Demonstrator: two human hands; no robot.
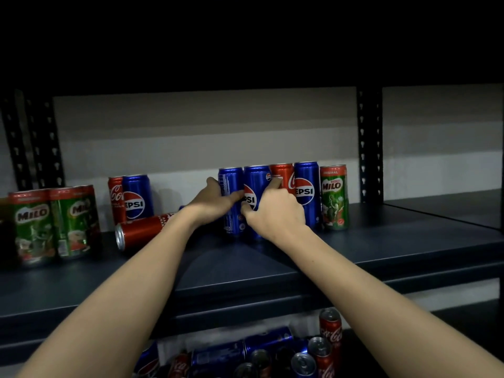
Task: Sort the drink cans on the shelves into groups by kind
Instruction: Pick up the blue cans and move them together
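Head view of a dark blue metal shelf [354, 252] partway through sorting. At far left stand two green Milo cans [53, 222] with red tops, touching each other. Next come an upright red Coca-Cola can [114, 199] and, just in front of it, a slim blue Pepsi can [137, 197]; a second red Coca-Cola can [141, 231] lies on its side before them, its silver end facing left.

At centre, the left hand [211, 199] wraps a blue Pepsi can with its label turned away [230, 203], fingers across the front and thumb behind. The right hand [272, 207] grips the adjoining logo-forward blue Pepsi can [256, 186], fingers curled round its middle. Behind these stands a red Coca-Cola can [282, 174], then a further blue Pepsi can [306, 192] and a lone green Milo can [334, 197] at the right end. The lower shelf holds a jumble of cans [272, 356], some lying flat, some upright.

Handling, as a judgement: the cans are rigid, smooth-walled cylinders, probably full and moderately heavy, tall enough to topple. A mid-body wrap suits them best; the fallen can may roll if nudged.
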